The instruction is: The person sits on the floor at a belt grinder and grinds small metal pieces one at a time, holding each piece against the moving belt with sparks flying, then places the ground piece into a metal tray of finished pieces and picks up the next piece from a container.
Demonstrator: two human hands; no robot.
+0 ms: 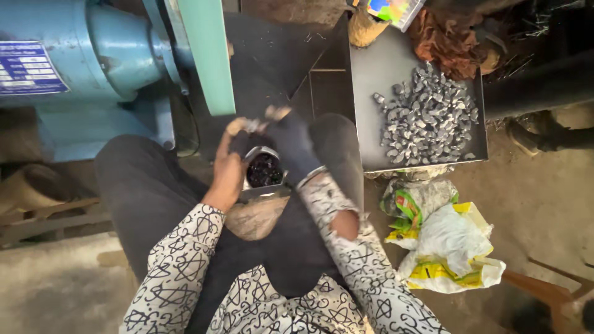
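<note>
The left hand (228, 167) wraps around the side of a small metal tin (264, 172) of dark pieces, held over the lap. The gloved right hand (291, 145) pinches a small part (255, 125) just above the tin. Right of the grip, a metal tray (383, 74) holds grey pieces (427, 117).

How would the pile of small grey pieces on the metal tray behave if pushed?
The grey pieces lie loose and heaped, so they'd probably scatter and slide rather than move together. They look metallic, likely heavy for their size. The tray looks smooth, so they'd likely slip easily.
</note>
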